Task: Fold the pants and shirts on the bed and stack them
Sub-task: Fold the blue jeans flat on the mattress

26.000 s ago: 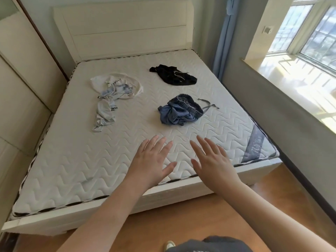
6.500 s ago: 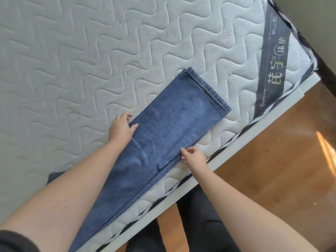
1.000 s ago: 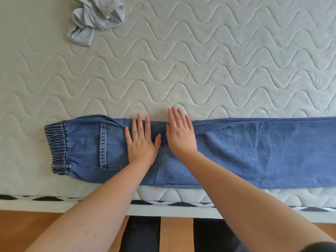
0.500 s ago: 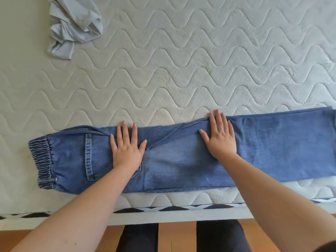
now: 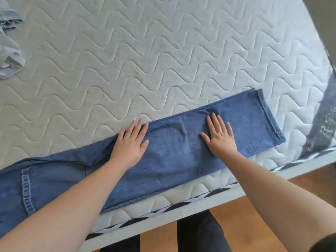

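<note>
The bed point(image 5: 163, 51), a bare quilted white mattress, carries two garments in view: blue jeans point(image 5: 174, 157) along its near side and a crumpled pale grey garment point(image 5: 9, 57) at the far left, cut off by the picture's edge and well apart from the jeans.

The jeans lie flat with one leg folded onto the other, forming one long strip. Their long axis runs from the near left, where a stitched back pocket point(image 5: 27, 193) shows, to the right and slightly farther away, ending in the hems point(image 5: 269, 117). The waistband end passes out of view at the left.

The left hand point(image 5: 130, 144) lies palm down, fingers straight and together, on the far edge of the strip about midway along the leg, its fingertips reaching just past the denim onto the mattress. The right hand point(image 5: 219, 137) lies flat with fingers slightly spread on the leg nearer the hems. Neither grips the cloth.

The strip's near edge runs just beside the mattress's near edge, where a black-and-white trim point(image 5: 163, 210) and the pale bed frame point(image 5: 181, 210) follow. A grey label band point(image 5: 325, 124) crosses the mattress's right corner, near the hems. Beyond the jeans a wide stretch of bare mattress opens toward the far side. Wooden floor point(image 5: 227, 206) shows below the frame
</note>
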Tool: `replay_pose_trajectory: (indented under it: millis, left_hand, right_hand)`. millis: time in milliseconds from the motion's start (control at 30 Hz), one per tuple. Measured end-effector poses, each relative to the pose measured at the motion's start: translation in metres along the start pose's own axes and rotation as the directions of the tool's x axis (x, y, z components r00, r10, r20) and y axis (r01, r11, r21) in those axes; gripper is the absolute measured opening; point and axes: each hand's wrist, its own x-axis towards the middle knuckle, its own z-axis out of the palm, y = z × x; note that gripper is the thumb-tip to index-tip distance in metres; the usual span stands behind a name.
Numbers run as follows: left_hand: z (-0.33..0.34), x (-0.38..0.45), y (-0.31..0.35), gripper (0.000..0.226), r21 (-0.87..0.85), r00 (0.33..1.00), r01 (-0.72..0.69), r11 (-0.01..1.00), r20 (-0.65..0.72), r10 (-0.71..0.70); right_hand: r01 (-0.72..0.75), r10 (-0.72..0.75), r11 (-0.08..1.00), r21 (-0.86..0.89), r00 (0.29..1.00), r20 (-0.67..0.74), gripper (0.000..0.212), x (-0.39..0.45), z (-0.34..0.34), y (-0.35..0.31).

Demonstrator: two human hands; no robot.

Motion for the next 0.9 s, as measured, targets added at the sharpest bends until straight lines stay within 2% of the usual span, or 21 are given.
replay_pose_trajectory:
  millis: [100, 233, 333, 467, 600, 733, 800, 900]
  left_hand:
    - [-0.004, 0.031, 0.055, 0.066, 0.065, 0.992, -0.122, 0.990, -0.030, 0.124]
    - [0.000, 0.063, 0.130, 0.067, 0.089, 0.963, -0.269, 0.959, 0.012, 0.269]
    - [0.003, 0.086, 0.174, 0.079, 0.107, 0.963, -0.263, 0.959, 0.093, 0.254]
    - [0.010, 0.101, 0.204, 0.109, 0.152, 0.969, -0.177, 0.972, 0.203, 0.145]
    - [0.016, 0.102, 0.206, 0.115, 0.194, 0.969, -0.149, 0.970, 0.222, 0.105]
    - [0.012, 0.103, 0.208, 0.114, 0.200, 0.968, -0.125, 0.972, 0.241, 0.075]
    - [0.012, 0.103, 0.211, 0.114, 0.203, 0.965, -0.115, 0.972, 0.257, 0.060]
    - [0.011, 0.103, 0.213, 0.115, 0.200, 0.966, -0.098, 0.975, 0.255, 0.045]
  right_hand:
    - [-0.046, 0.047, 0.999, 0.017, 0.999, -0.021, 0.070, 0.001, -0.006, 0.035]
    - [-0.235, 0.239, 0.963, 0.132, 0.971, -0.013, 0.076, 0.010, -0.022, 0.097]
    - [-0.311, 0.317, 0.922, 0.230, 0.948, 0.008, 0.088, 0.021, -0.037, 0.137]
    - [-0.351, 0.373, 0.840, 0.414, 0.927, 0.030, 0.096, 0.041, -0.051, 0.176]
    - [-0.413, 0.379, 0.739, 0.532, 0.908, 0.177, 0.069, 0.061, -0.064, 0.202]
    - [-0.338, 0.219, 0.821, 0.461, 0.931, 0.293, 0.037, 0.070, -0.076, 0.206]
    - [-0.299, 0.170, 0.811, 0.503, 0.943, 0.287, 0.026, 0.065, -0.081, 0.202]
    - [-0.243, 0.154, 0.830, 0.503, 0.965, 0.212, 0.023, 0.053, -0.088, 0.190]
